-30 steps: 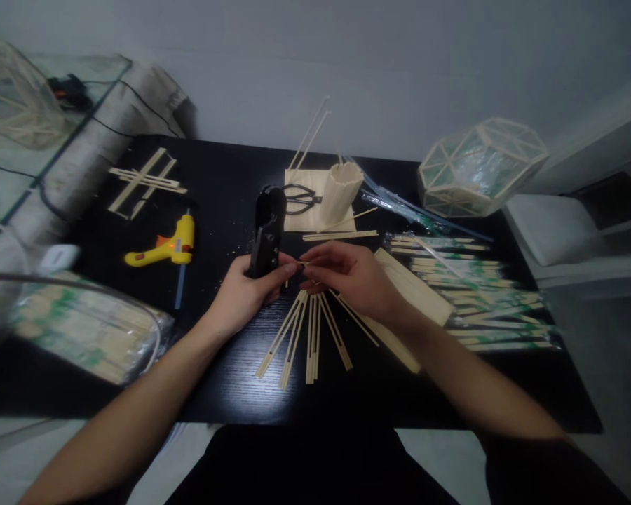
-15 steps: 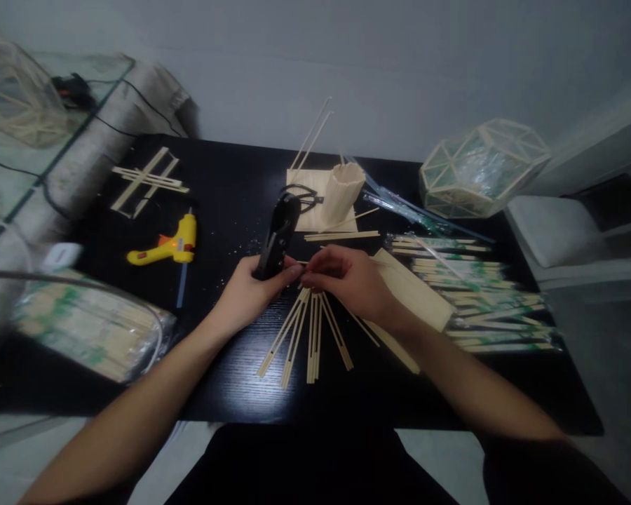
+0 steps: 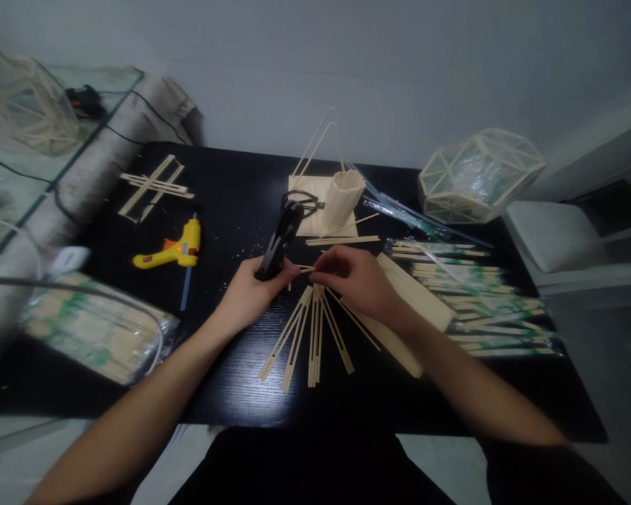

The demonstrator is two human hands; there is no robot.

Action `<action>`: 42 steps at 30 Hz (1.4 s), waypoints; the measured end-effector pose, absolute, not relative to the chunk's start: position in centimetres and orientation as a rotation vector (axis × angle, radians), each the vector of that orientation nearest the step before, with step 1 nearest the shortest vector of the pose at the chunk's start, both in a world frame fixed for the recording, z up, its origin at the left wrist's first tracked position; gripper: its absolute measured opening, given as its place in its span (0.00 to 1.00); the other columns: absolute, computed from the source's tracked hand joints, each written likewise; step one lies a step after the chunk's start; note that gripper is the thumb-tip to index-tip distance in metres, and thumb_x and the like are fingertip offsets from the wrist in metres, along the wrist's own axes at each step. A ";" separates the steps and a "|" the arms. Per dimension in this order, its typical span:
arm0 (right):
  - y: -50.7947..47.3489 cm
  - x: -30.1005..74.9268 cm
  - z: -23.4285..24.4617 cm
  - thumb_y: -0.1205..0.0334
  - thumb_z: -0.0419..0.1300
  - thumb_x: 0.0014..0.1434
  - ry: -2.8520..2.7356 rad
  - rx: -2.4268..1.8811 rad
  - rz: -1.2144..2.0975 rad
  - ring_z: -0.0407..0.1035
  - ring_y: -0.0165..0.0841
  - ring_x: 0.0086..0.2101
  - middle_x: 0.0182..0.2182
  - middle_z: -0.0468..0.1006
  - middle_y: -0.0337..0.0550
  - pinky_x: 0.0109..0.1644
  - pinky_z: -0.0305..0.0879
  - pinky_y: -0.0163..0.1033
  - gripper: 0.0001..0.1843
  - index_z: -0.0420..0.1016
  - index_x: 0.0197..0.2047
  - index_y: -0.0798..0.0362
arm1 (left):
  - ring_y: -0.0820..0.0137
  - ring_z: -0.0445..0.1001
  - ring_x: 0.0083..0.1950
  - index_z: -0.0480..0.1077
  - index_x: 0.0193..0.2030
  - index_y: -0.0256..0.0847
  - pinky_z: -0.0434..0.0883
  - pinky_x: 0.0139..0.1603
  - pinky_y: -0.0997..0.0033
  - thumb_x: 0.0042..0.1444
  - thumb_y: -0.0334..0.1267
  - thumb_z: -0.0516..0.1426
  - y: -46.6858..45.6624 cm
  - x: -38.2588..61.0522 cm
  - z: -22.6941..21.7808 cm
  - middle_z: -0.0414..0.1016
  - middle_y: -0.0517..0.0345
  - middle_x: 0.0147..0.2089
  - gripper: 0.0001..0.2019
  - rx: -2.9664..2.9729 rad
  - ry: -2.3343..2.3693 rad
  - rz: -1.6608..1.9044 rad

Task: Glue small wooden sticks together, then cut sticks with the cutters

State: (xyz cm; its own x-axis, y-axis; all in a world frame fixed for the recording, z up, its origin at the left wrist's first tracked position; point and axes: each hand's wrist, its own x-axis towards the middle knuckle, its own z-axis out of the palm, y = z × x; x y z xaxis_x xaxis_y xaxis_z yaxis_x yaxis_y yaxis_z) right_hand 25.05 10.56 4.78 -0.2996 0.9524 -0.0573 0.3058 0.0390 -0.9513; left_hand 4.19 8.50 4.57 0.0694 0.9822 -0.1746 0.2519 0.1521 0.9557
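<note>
My left hand (image 3: 252, 287) is closed around a black handheld tool (image 3: 280, 242), which leans up and away; its exact kind is unclear. Thumb and fingertips of my right hand (image 3: 350, 277) pinch a thin wooden stick (image 3: 306, 268), whose other end meets my left thumb. Just below, slim bamboo sticks (image 3: 315, 344) lie fanned out in narrow pairs on the black table (image 3: 231, 382). Beyond my hands, a round container made of sticks (image 3: 343, 200) stands on a square wooden board (image 3: 305, 224), beside black looped handles (image 3: 299, 199).
A yellow glue gun (image 3: 176, 249) lies left, below some crossed sticks (image 3: 155, 186). Wrapped stick bundles sit in a plastic pack (image 3: 97, 326) at left and in a pile (image 3: 484, 301) at right. A flat wooden board (image 3: 415, 312) lies by my right forearm. A geometric stick frame (image 3: 481, 175) stands back right.
My right hand has drawn slightly right, away from my left, and the short stick now shows between them. The whole view has shifted a little.
</note>
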 end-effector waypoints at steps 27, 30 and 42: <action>11.4 26.3 6.1 0.60 0.72 0.54 -1.452 -1.227 1.665 0.78 0.33 0.26 0.27 0.81 0.37 0.32 0.76 0.39 0.17 0.77 0.46 0.52 | 0.72 0.66 0.28 0.76 0.34 0.38 0.63 0.31 0.72 0.53 0.49 0.67 8.9 3.9 4.5 0.72 0.62 0.28 0.15 1.323 1.488 1.008; 11.9 26.6 6.8 0.58 0.75 0.52 -1.313 -1.170 1.653 0.78 0.32 0.28 0.30 0.82 0.38 0.35 0.79 0.39 0.20 0.77 0.47 0.52 | 0.71 0.68 0.29 0.76 0.34 0.39 0.64 0.32 0.71 0.54 0.50 0.66 8.9 3.7 4.5 0.73 0.61 0.29 0.15 1.371 1.499 0.975; 12.4 27.1 6.9 0.54 0.80 0.45 -1.162 -1.096 1.558 0.78 0.30 0.28 0.28 0.81 0.35 0.37 0.79 0.38 0.24 0.73 0.37 0.52 | 0.62 0.78 0.33 0.77 0.37 0.43 0.65 0.34 0.68 0.62 0.45 0.57 9.4 3.5 4.5 0.81 0.54 0.32 0.11 1.867 1.674 0.301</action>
State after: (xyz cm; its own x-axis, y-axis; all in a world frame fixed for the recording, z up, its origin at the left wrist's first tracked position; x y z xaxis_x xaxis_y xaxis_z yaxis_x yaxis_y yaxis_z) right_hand 27.09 12.39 6.95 -0.2241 0.9642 -0.1421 -0.1385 -0.1758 -0.9746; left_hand 3.52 9.39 4.45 0.1761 0.9589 -0.2226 0.8212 -0.0184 0.5703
